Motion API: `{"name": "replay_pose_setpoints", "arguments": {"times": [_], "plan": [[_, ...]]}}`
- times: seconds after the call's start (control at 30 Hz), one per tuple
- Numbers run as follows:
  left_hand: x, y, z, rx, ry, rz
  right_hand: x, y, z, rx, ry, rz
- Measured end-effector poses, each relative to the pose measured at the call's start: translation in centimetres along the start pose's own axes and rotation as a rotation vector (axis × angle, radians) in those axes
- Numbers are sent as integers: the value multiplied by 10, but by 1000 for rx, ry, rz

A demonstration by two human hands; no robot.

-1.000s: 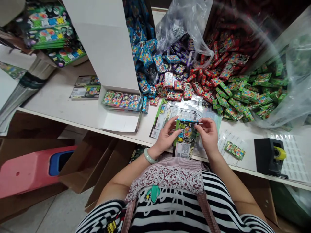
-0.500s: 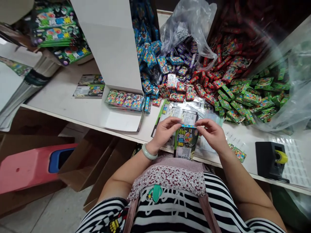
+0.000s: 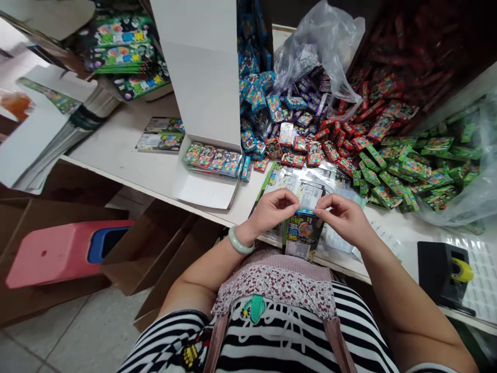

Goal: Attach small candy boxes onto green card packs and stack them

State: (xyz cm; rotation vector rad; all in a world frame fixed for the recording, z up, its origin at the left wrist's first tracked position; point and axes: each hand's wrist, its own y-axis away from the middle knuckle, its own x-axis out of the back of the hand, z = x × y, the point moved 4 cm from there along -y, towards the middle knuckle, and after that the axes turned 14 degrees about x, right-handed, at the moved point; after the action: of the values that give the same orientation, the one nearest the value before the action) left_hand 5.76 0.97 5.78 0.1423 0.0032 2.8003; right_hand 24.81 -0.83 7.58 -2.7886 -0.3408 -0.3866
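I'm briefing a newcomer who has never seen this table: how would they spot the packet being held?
On the white table, find the heap of red boxes. At the table's near edge are the left hand and right hand. The dark packet is the one pinched by both at its blue-edged top; packets behind it lie flat.

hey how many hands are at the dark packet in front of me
2: your left hand and your right hand, at opposite ends of the blue strip topping the dark packet. No other hand shows.
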Motion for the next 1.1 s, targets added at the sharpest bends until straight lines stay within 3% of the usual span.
{"name": "replay_pose_setpoints", "arguments": {"times": [0.2,0.33,0.47,0.57,0.67,0.77,0.87,0.97,1.1], "plan": [[10,13,9,-249,-211,-128,4,14,-7,183,125,-87],[7,16,4,-301,-315,-90,-4,25,-6,324,311,-73],[-8,15,2,-350,-461,-81,1,25,4,337,295,-13],[-16,14,5,-366,-526,-82,11,18,5,275,242,-88],[-19,14,5,-379,-539,-77,16,5,-5,272,261,-113],[-23,16,-2,-382,-552,-62,5,-14,-25,355,305,-88],[-26,16,-13,-383,-621,-21,-26,-37,-42,395,385,-286],[-30,14,-22,-351,-763,-71,-52,-59,-47,334,547,-534],[-32,12,-28,-336,-879,-136,-65,-74,-42,210,637,-709]]}}
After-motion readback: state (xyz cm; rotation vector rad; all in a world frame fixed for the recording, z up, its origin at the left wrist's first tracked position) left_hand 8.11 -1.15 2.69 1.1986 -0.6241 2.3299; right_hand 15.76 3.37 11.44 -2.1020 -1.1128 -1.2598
